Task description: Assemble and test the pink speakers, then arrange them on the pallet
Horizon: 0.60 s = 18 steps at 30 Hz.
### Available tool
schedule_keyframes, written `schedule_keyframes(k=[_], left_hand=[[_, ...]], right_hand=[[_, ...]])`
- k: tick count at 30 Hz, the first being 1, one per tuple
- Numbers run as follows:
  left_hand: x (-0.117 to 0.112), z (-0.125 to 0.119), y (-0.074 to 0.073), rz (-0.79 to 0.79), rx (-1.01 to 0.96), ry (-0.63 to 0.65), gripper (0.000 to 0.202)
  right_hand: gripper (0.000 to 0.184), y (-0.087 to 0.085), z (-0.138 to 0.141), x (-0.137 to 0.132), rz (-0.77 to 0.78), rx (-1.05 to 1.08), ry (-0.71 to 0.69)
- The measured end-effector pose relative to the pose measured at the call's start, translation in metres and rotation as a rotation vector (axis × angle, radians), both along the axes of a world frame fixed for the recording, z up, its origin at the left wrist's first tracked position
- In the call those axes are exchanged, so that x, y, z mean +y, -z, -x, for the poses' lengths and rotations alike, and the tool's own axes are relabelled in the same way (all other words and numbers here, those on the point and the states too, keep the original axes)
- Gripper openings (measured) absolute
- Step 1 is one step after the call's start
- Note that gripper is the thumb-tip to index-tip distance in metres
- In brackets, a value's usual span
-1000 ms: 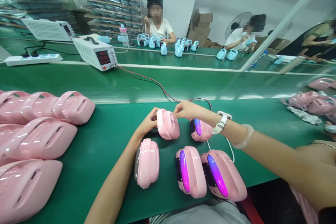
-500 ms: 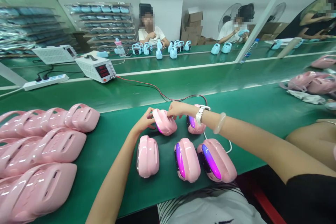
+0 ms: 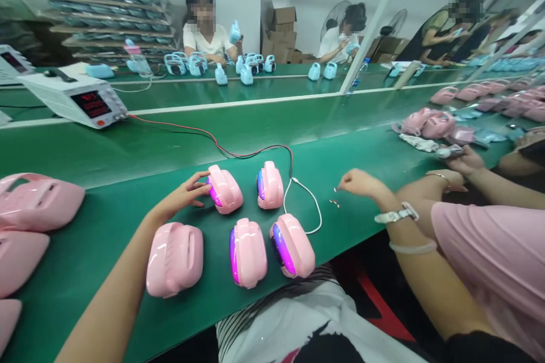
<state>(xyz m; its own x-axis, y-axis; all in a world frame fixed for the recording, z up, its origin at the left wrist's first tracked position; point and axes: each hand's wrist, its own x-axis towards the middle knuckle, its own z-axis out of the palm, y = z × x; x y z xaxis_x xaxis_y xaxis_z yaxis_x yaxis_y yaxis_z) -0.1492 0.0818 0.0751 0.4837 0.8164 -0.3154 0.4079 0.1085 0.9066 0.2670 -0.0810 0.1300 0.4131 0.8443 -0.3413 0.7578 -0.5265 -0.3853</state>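
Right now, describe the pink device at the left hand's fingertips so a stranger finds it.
On the green table, find the middle group of five pink devices. Of its far pair, take the left device: it alone has the left hand at its glowing side.

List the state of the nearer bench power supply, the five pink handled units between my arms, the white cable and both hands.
Nearer bench power supply: on, red digits lit
Back-left unit: front lit
Back-right unit: front lit
Front-middle unit: front lit
Front-right unit: front lit
Front-left unit: front hidden, cannot tell
White cable: loosely curved
Left hand: fingers spread, at back-left unit
Right hand: fingers curled, grip unclear
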Motion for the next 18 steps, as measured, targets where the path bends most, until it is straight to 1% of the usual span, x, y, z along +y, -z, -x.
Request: schedule_keyframes(k=[2, 3, 4, 5, 6, 8, 9, 10, 11, 12, 14, 15, 16, 18], left_hand=[[-0.004, 0.012, 0.003, 0.030, -0.022, -0.019, 0.073], [-0.010, 0.021, 0.005, 0.041, -0.044, -0.055, 0.073], [-0.018, 0.030, 0.007, 0.049, -0.078, -0.110, 0.072], [-0.028, 0.039, 0.009, 0.052, -0.133, -0.183, 0.071], [-0.041, 0.046, 0.011, 0.054, -0.204, -0.264, 0.070], [-0.068, 0.057, 0.016, 0.078, -0.357, -0.387, 0.072], [-0.080, 0.059, 0.019, 0.101, -0.424, -0.411, 0.075], [-0.091, 0.060, 0.023, 0.126, -0.478, -0.407, 0.079], [-0.099, 0.060, 0.026, 0.145, -0.514, -0.387, 0.080], [-0.104, 0.059, 0.031, 0.148, -0.532, -0.360, 0.079], [-0.109, 0.057, 0.039, 0.088, -0.513, -0.309, 0.072], [-0.108, 0.057, 0.042, 0.036, -0.471, -0.282, 0.067], [-0.108, 0.057, 0.045, -0.026, -0.421, -0.260, 0.062], [-0.107, 0.059, 0.048, -0.119, -0.347, -0.227, 0.055]], right_hand=[[0.018, 0.034, -0.013, -0.016, 0.059, 0.016, 0.029], [0.018, 0.045, -0.017, -0.022, 0.073, 0.032, 0.023], [0.018, 0.052, -0.020, -0.027, 0.085, 0.042, 0.011], [0.017, 0.054, -0.023, -0.031, 0.079, 0.039, 0.003], [0.016, 0.052, -0.024, -0.032, 0.042, 0.033, 0.001], [0.018, 0.038, -0.017, -0.028, -0.099, 0.084, -0.025], [0.022, 0.027, -0.007, -0.023, -0.180, 0.159, -0.069], [0.028, 0.014, 0.007, -0.017, -0.244, 0.273, -0.150], [0.032, -0.001, 0.026, -0.010, -0.262, 0.404, -0.275], [0.034, -0.015, 0.050, -0.002, -0.254, 0.520, -0.410], [0.030, -0.037, 0.106, 0.014, -0.170, 0.639, -0.645], [0.027, -0.043, 0.135, 0.023, -0.101, 0.644, -0.769], [0.024, -0.045, 0.163, 0.031, -0.051, 0.614, -0.899], [0.017, -0.040, 0.211, 0.048, 0.005, 0.477, -1.064]])
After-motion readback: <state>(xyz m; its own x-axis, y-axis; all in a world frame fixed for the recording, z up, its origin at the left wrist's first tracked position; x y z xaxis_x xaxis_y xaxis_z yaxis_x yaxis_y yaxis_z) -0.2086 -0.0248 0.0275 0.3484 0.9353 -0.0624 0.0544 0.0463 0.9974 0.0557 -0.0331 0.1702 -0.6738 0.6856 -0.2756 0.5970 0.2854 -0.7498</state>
